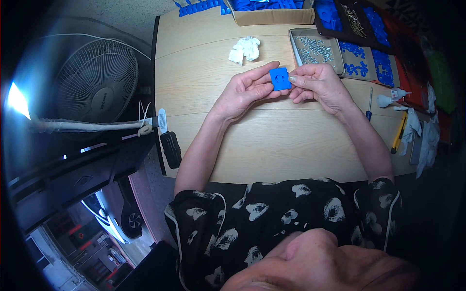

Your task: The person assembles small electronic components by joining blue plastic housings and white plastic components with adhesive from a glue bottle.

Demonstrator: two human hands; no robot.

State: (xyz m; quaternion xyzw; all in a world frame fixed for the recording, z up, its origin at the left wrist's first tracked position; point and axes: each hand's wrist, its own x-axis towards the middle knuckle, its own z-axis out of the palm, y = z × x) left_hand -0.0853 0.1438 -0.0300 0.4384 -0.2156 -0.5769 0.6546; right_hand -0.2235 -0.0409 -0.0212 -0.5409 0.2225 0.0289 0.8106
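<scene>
Over the wooden table (pixel 272 150), the left hand (pixel 242 93) is loosely half-open, its fingers extended behind the work and its thumb closing on the near edge. The right hand (pixel 321 87) pinches the opposite edge between thumb and bent fingers. Between them sits the small blue plate (pixel 280 79).
</scene>
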